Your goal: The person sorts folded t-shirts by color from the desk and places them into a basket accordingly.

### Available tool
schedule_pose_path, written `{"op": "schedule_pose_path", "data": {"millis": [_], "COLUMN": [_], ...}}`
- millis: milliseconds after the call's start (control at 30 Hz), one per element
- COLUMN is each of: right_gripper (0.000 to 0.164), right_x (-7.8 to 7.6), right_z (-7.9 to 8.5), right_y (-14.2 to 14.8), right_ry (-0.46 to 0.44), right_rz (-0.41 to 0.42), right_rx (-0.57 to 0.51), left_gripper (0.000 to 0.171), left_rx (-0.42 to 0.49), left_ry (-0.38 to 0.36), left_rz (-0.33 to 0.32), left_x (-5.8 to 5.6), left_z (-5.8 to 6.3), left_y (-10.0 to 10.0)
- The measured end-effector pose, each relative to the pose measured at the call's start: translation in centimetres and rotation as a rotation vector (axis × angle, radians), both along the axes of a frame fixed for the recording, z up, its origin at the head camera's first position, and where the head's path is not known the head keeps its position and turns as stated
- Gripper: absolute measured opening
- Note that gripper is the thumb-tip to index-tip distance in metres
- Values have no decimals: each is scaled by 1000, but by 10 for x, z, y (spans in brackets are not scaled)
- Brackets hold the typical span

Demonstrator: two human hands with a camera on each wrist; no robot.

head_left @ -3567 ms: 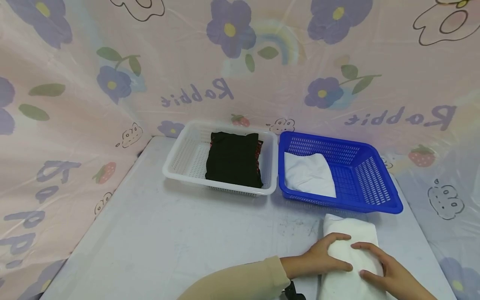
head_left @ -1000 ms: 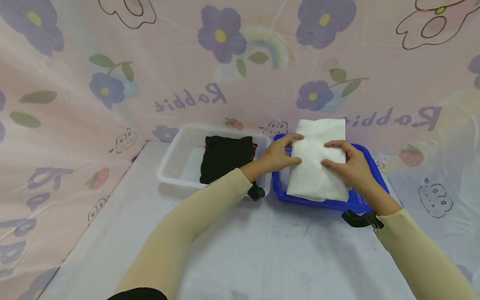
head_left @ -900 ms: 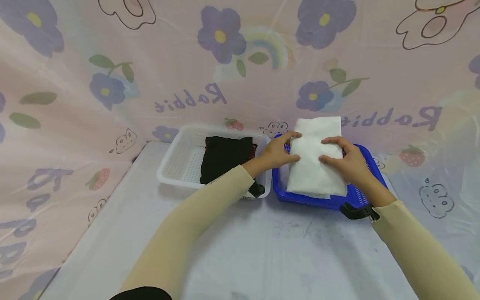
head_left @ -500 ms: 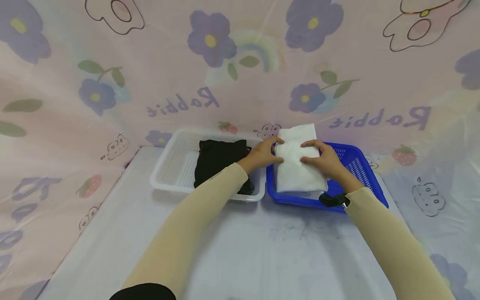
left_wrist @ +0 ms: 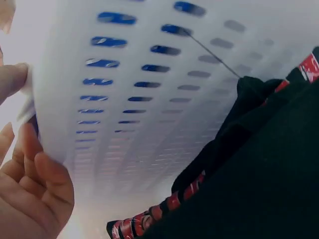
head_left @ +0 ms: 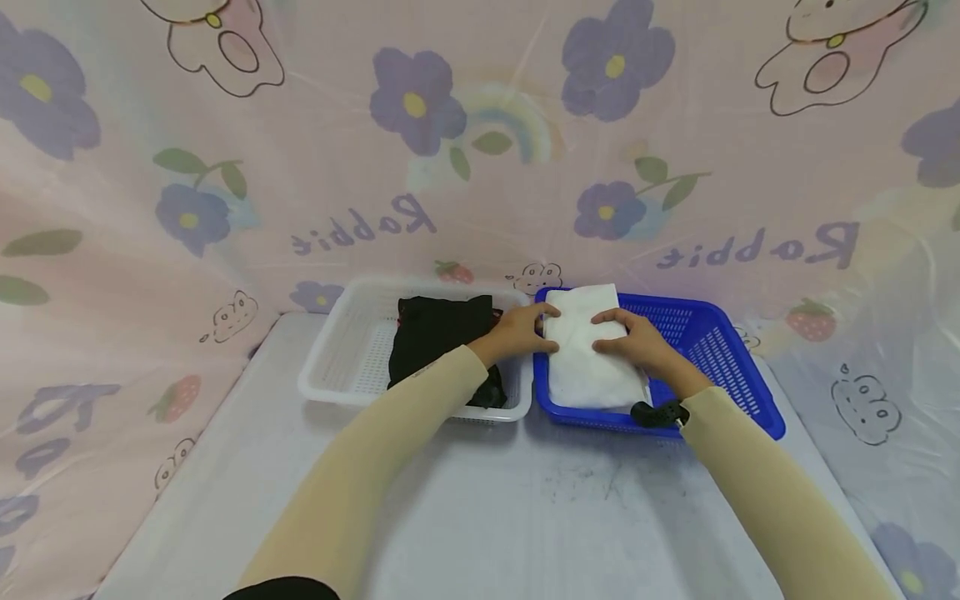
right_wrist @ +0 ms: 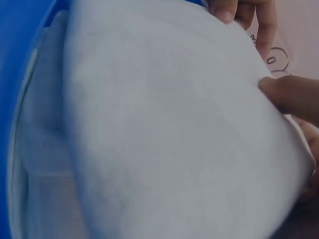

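Note:
A folded white cloth [head_left: 585,367] lies in the left part of the blue basket [head_left: 738,375], over another white cloth largely hidden beneath it. My left hand [head_left: 521,333] holds its left edge, reaching across the white basket's right rim. From the other side my right hand [head_left: 637,343] grips the same cloth, thumb and fingers spread on it. The right wrist view is filled by the white cloth [right_wrist: 169,114], and fingers show along its edge. In the left wrist view curled fingers [left_wrist: 45,174] show beside the basket wall.
The white basket [head_left: 337,367] stands left of the blue one and holds folded black clothing [head_left: 435,333] with red patterned cloth under it. Both stand at the back of the white table [head_left: 480,517], against a printed curtain [head_left: 480,208].
The white cloth has gone from the table's front right up to the blue basket in both hands. Over the last second it has come lower and left, down into the basket.

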State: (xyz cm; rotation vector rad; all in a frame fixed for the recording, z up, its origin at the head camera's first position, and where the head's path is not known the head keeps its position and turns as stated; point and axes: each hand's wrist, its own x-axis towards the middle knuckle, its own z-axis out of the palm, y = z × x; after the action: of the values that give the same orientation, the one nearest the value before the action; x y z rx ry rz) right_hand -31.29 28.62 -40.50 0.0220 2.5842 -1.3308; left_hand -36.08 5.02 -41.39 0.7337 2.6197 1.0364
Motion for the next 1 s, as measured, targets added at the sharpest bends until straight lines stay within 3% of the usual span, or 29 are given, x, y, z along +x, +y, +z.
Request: {"op": "schedule_pose_path", "data": {"millis": [267, 600, 767, 867, 1000], "right_gripper": [55, 56, 52, 47, 45], "right_x": [-9, -14, -16, -22, -25], "right_z": [-7, -14, -14, -16, -14], "right_y": [-1, -2, -4, -6, -8], "right_ry": [-55, -130, -151, -150, -174], "right_rz": [31, 71, 120, 164, 215], "right_rx": [-33, -35, 150, 301, 408], "left_gripper": [57, 47, 49, 51, 54], "left_rx": [-89, -174, -155, -105, -31], "left_ry": [-13, 39, 33, 1, -60], "left_rz": [29, 30, 14, 6, -4], "left_x": [6, 4, 2, 1, 1], "left_z": [9, 4, 3, 2, 4], "left_y": [4, 4, 3, -1, -5]}}
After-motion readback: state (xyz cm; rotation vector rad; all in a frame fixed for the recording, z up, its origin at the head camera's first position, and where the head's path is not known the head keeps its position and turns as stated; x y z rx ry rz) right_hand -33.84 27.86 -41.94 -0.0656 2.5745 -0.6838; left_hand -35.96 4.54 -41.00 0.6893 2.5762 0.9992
